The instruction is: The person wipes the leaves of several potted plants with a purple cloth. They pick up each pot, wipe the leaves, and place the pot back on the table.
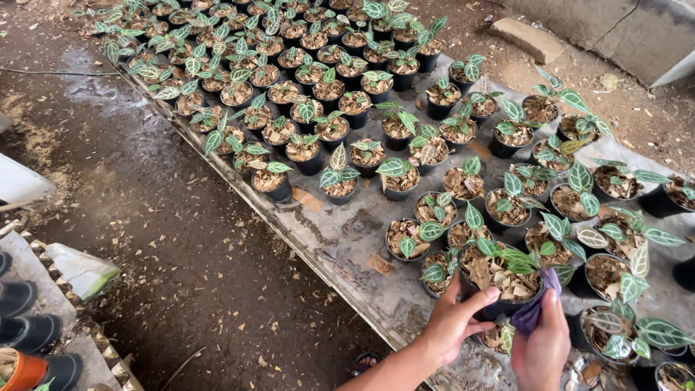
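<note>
My left hand [450, 322] grips the near rim of a black pot [499, 279] filled with dry leaf mulch and a small plant with dark green, white-veined leaves. My right hand [543, 347] presses a purple cloth [537, 304] against the pot's right side. The pot sits at the near edge of a group of similar potted plants on a grey sheet [347, 239].
Several rows of matching black pots [304, 108] stretch away to the upper left on the sheet. Wet bare soil [159, 217] lies to the left. More dark pots and an orange one [25, 366] stand at the bottom left. A concrete slab [528, 36] lies beyond.
</note>
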